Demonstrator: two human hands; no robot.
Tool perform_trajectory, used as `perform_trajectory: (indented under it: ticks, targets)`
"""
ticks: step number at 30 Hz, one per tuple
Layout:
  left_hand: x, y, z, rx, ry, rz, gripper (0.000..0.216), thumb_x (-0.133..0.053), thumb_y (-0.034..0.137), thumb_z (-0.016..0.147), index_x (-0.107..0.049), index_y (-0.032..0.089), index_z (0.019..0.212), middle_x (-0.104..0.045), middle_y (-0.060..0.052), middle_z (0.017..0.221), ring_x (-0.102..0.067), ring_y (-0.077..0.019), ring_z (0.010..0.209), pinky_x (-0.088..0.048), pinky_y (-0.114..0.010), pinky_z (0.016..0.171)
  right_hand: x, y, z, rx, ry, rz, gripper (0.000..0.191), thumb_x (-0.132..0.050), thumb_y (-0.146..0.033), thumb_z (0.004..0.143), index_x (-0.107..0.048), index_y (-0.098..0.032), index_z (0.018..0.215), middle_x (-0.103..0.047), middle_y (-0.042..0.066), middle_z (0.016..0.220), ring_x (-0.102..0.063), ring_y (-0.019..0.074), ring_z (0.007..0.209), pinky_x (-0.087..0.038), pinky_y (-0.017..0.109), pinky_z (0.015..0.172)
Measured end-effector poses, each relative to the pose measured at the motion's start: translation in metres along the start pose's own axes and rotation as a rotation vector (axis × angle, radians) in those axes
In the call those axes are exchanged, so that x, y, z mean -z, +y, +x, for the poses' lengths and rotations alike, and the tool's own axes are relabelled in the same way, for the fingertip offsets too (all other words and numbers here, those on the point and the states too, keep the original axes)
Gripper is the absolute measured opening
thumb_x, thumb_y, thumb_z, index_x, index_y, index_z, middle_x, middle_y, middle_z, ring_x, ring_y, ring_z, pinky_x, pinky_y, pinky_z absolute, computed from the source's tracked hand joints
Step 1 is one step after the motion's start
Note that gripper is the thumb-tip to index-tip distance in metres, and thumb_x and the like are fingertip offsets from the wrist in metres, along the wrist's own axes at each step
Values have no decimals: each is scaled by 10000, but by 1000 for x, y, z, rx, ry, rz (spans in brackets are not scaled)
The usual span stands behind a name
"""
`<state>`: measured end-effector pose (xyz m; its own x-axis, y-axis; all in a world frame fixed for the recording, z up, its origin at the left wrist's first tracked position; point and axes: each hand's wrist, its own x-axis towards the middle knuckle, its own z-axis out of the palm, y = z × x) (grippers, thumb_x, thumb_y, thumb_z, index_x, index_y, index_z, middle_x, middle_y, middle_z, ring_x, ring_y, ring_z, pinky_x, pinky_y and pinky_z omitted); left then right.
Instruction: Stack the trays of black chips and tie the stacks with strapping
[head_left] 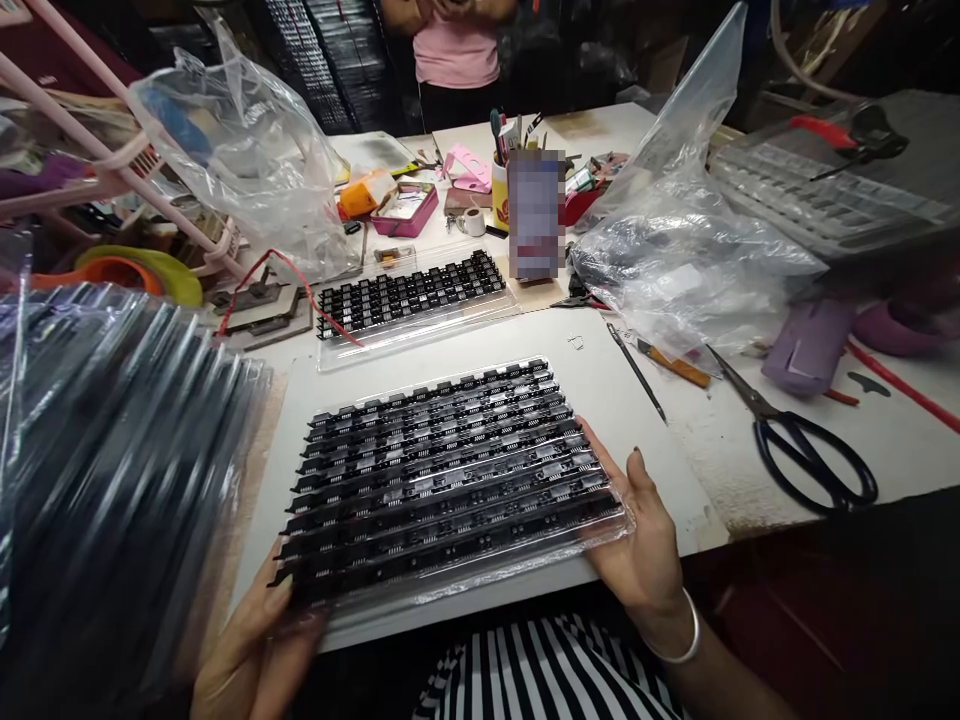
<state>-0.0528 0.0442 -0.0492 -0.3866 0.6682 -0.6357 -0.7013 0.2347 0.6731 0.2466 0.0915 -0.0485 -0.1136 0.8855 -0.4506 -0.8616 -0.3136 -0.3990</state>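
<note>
I hold a clear plastic tray [450, 480] filled with rows of small black parts, just above the white table [675, 440]. My left hand [255, 650] grips its near left corner, fingers curled on the edge. My right hand [637, 530] clasps its right edge, a bangle on the wrist. A second tray of black parts [412, 295] lies further back on the table. A tall stack of similar trays [112, 470] stands at my left, blurred.
Black scissors [810, 450], a thin pen [637, 375] and a wooden-handled tool [675, 365] lie to the right. Clear plastic bags [675, 250] sit at the back right and back left [240, 150]. A pen cup, a pink box and clutter fill the far table. A person in a pink top [454, 50] stands behind.
</note>
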Motion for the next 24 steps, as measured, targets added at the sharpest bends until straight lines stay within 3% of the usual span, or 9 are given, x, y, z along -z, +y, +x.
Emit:
perform_trajectory:
  ticks: [5,10,16,24]
  targets:
    - [0,0,1,21,-25,-21,521,-469,69,734,-590,252,1207,-689,-36,1107,-665,-183,955,-559,-201,715,-2,-2,-1,-2,1,-29,549,-367,-554,910,-375,-309,1401,-405,7,1448,-354,242,1336,-261,497,1106]
    - [1,0,0,1,-32,-24,521,-467,90,769,-555,264,1252,-663,-40,1169,-651,-182,996,-551,-235,790,-3,-8,-4,5,50,-75,451,-419,-452,928,-366,-417,1375,-405,-70,1444,-384,199,1319,-285,475,1104]
    - [4,-3,2,-5,-158,-20,516,-513,114,790,-521,238,1291,-628,-77,1223,-628,-213,1045,-506,-344,922,1,-10,-5,-89,117,-74,346,-464,-292,912,-583,-253,1234,-540,6,1338,-476,197,1244,-331,435,1097]
    - [-2,-4,-3,-5,-253,-71,542,-541,87,798,-495,243,1315,-632,-67,1214,-579,-235,1123,-428,-399,1018,4,-13,0,-128,278,-31,309,-417,-252,905,-692,-269,1042,-666,-10,1156,-588,185,1112,-382,424,1074]
